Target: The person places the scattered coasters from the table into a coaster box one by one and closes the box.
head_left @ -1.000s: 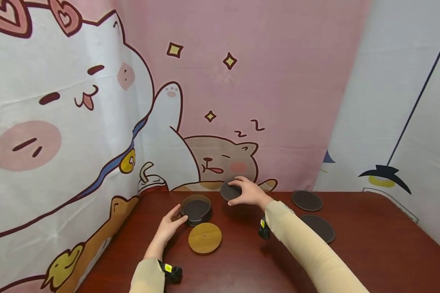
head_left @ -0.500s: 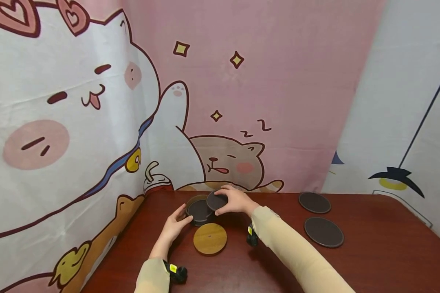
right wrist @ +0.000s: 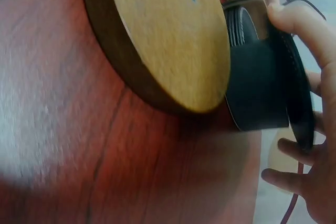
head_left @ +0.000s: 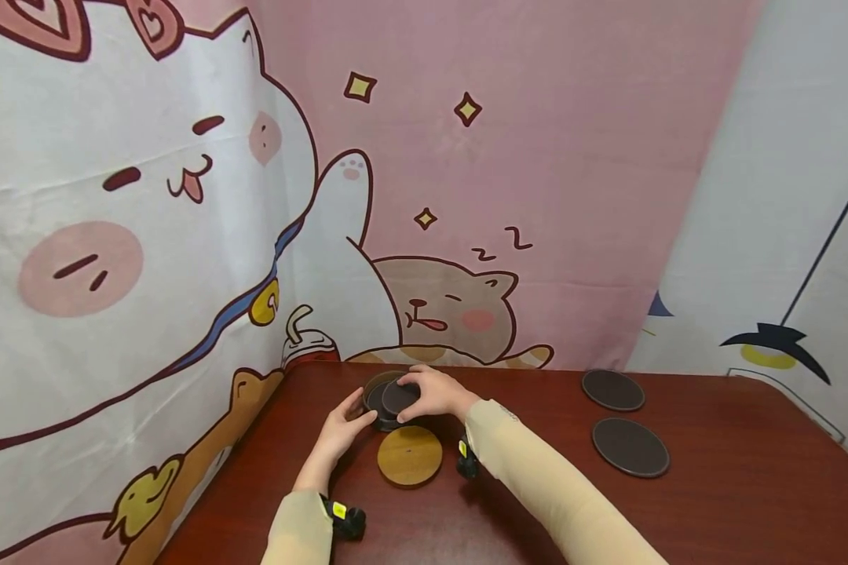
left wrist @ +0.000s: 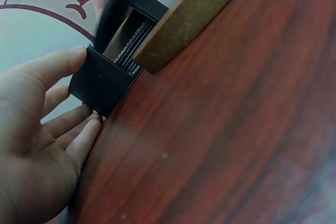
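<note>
A round black coaster holder (head_left: 387, 426) with a brown inner wall stands on the table. In the left wrist view, several dark coasters (left wrist: 135, 46) are stacked inside, seen through a gap in its side. My left hand (head_left: 345, 430) grips the holder's left side, thumb at the upper edge and fingers lower down. My right hand (head_left: 436, 394) pinches another round dark coaster (head_left: 399, 399) over the holder's opening. That coaster (right wrist: 298, 85) appears tilted at the rim in the right wrist view, its stitched edge showing. Whether it touches the holder is unclear.
A thick round wooden disc (head_left: 410, 457) lies just in front of the holder. Two larger dark round mats (head_left: 613, 390) lie to the right on the reddish-brown table (head_left: 530, 455). A cartoon-printed curtain (head_left: 565, 196) hangs behind the table's far edge.
My right hand has carried the coaster leftward from beside the holder to over its opening. My left hand has stayed at the holder. The head view has shifted slightly.
</note>
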A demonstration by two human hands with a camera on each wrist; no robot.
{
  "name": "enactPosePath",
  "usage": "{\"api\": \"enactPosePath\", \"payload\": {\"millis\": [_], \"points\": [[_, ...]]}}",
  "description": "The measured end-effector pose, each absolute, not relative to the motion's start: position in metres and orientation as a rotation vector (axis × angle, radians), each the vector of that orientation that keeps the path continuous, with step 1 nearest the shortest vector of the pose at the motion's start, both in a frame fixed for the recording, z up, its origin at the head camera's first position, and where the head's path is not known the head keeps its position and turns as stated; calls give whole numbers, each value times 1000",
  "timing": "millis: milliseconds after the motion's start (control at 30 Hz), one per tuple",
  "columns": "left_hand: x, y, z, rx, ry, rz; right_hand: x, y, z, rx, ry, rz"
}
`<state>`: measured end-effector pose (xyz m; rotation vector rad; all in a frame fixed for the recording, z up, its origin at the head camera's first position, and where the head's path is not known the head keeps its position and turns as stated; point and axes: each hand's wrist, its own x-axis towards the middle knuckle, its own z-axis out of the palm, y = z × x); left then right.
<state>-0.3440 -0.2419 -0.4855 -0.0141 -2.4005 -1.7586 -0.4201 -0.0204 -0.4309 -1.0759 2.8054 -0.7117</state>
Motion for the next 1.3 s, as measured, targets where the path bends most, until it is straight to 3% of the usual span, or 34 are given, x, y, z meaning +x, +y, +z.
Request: {"api": "enactPosePath", "payload": {"millis": [467,767,1000,1300], "points": [[-331,-217,-461,-113,-2426,-1833,-415,-15,-439,-1060,2839,-733],[-345,-218,-487,-66,-2437,-1764,-409,14,-443,-1085,2811,-940],[-344,-230,-487,-41,-2427,-1757,-401,58,-435,-1072,2789,-1112],[-341,-244,-484,-29,-2442,-1750,-374,154,-431,-988,2859,-1249]]}}
